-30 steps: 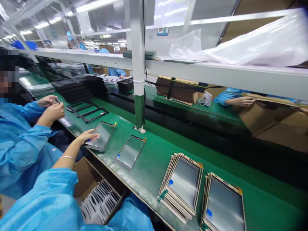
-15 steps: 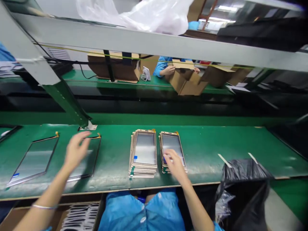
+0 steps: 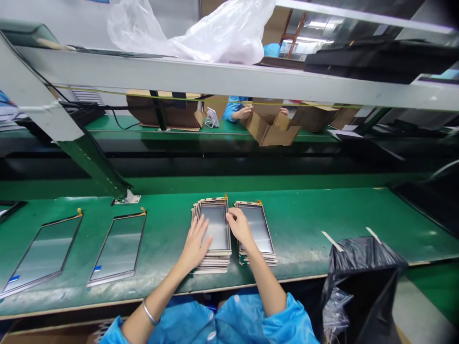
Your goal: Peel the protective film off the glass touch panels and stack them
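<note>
Two stacks of framed glass panels lie side by side on the green bench (image 3: 315, 215). My left hand (image 3: 196, 241) rests flat, fingers spread, on the left stack (image 3: 215, 224). My right hand (image 3: 239, 227) sits at the gap between the stacks, over the left edge of the right stack (image 3: 258, 231), fingers curled at a panel's edge; what they grip is unclear. Two single panels lie further left, one (image 3: 118, 248) near and one (image 3: 45, 253) at the far left.
A black bin bag (image 3: 362, 277) hangs at the bench's front right. A slanted post (image 3: 89, 157) stands behind the single panels. Across the black conveyor (image 3: 215, 165), another person's hands (image 3: 245, 113) handle a cardboard box (image 3: 268, 129). A shelf (image 3: 215, 79) with plastic wrap runs overhead.
The view swung right from the neighbour's area to the two stacks. My left hand left the single panel and came onto the left stack; my right hand shifted up to the gap between stacks.
</note>
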Demonstrator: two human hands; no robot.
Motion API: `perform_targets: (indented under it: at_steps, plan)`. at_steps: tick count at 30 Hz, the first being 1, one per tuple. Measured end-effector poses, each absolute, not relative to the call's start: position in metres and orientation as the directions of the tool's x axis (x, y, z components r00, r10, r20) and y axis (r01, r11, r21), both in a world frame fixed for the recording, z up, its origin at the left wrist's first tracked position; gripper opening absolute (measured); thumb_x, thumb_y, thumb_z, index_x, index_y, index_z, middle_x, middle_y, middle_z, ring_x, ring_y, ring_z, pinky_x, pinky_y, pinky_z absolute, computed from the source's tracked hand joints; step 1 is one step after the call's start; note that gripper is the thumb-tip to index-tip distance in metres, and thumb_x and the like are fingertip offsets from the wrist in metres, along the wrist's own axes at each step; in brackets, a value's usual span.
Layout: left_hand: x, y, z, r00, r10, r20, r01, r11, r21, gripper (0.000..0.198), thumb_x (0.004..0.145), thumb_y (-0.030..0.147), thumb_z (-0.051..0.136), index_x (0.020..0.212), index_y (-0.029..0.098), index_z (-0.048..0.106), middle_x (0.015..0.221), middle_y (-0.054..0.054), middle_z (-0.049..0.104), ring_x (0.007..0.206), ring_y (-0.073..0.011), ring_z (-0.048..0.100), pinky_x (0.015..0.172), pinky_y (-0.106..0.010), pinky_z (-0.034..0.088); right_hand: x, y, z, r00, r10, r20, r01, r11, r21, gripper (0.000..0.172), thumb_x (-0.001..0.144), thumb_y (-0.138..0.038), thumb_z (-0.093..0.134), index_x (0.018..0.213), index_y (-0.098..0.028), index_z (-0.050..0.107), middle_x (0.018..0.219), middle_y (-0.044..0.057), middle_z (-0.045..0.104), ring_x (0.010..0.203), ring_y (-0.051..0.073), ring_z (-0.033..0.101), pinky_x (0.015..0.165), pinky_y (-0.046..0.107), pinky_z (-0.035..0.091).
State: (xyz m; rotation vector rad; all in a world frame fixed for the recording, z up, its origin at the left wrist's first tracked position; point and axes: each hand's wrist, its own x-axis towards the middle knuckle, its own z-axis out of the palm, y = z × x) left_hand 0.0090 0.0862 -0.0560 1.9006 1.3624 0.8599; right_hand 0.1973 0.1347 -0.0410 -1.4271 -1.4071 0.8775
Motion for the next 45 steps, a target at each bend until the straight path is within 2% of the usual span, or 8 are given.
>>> perform_targets:
  at_steps: [3,8,12,17,24,36,41,45]
  plan:
    - [0.01,0.086,-0.054,0.199,0.968,0.153,0.453,-0.229,0.861,0.058,0.086,0.04,0.049,0.139,0.018,0.039,0.153,-0.013,0.026,0.143,-0.0261,0.012,0.116,-0.047,0.01,0.188,0.13,-0.032,0.055,0.997,0.045,0.203,0.032,-0.979,0.027,0.08,-0.04,0.05,0.096,-0.019,0.051,0.088,0.009,0.066,0.071,0.019,0.062,0.064,0.032,0.049]
    - [0.005,0.078,-0.036,0.059,0.996,0.074,0.22,-0.085,0.972,0.09,0.083,0.05,0.053,0.148,0.022,-0.003,0.158,-0.011,-0.001,0.144,-0.0242,0.002,0.116,-0.045,0.004,0.182,0.098,-0.017,-0.067,0.997,-0.027,0.024,-0.026,-0.999,0.029,0.079,-0.045,0.052,0.094,-0.021,0.043,0.075,0.004,0.068,0.053,0.016,0.062,0.041,0.023,0.037]
    - [-0.008,0.061,-0.009,0.318,0.93,-0.185,0.005,0.193,0.981,0.072,0.086,0.056,0.044,0.144,0.016,0.027,0.137,-0.022,0.049,0.123,-0.0334,0.051,0.096,-0.048,0.045,0.193,0.062,-0.005,-0.191,0.979,-0.069,-0.167,-0.101,-0.981,0.034,0.078,-0.048,0.061,0.088,-0.023,0.041,0.084,0.005,0.07,0.058,0.015,0.064,0.044,0.021,0.04]
    - [-0.016,0.042,0.018,0.451,0.786,-0.423,-0.178,0.543,0.82,0.062,0.08,0.052,0.06,0.129,0.016,0.05,0.119,-0.018,0.066,0.104,-0.0306,0.065,0.081,-0.035,0.053,0.219,0.066,0.009,-0.35,0.92,-0.178,-0.302,-0.291,-0.908,0.048,0.08,-0.065,0.052,0.074,-0.018,0.052,0.08,0.01,0.07,0.062,0.014,0.064,0.047,0.02,0.042]
    - [-0.021,0.033,0.031,0.524,0.731,-0.437,0.009,0.509,0.861,0.062,0.072,0.058,0.066,0.119,0.018,0.059,0.111,-0.015,0.07,0.098,-0.0301,0.067,0.077,-0.033,0.053,0.245,0.099,0.037,-0.45,0.862,-0.235,-0.101,-0.311,-0.945,0.055,0.076,-0.068,0.054,0.067,-0.014,0.059,0.066,0.01,0.07,0.056,0.015,0.063,0.042,0.019,0.038]
    - [-0.028,0.028,0.044,0.553,0.731,-0.4,0.085,0.428,0.9,0.053,0.08,0.055,0.058,0.119,0.019,0.06,0.109,-0.013,0.071,0.095,-0.0267,0.068,0.076,-0.033,0.053,0.237,0.061,0.031,-0.232,0.973,0.005,0.126,0.036,-0.991,0.033,0.088,-0.046,0.051,0.075,-0.017,0.061,0.066,0.002,0.066,0.053,0.013,0.057,0.052,0.025,0.046]
    - [-0.039,0.028,0.064,0.588,0.681,-0.436,0.313,0.305,0.899,0.041,0.088,0.045,0.051,0.12,0.022,0.061,0.11,-0.008,0.071,0.096,-0.0237,0.067,0.078,-0.031,0.053,0.235,0.063,0.052,-0.377,0.914,0.147,0.464,0.324,-0.825,0.021,0.091,-0.03,0.048,0.087,-0.02,0.066,0.086,0.003,0.068,0.079,0.018,0.061,0.072,0.029,0.046]
    - [-0.042,0.027,0.075,0.599,0.666,-0.444,0.419,0.211,0.883,0.037,0.09,0.04,0.048,0.12,0.022,0.061,0.107,-0.006,0.072,0.094,-0.0221,0.067,0.078,-0.029,0.053,0.219,0.067,0.08,-0.511,0.804,0.304,0.504,0.567,-0.652,0.018,0.093,-0.024,0.047,0.103,-0.021,0.062,0.093,0.005,0.066,0.084,0.018,0.06,0.075,0.028,0.044]
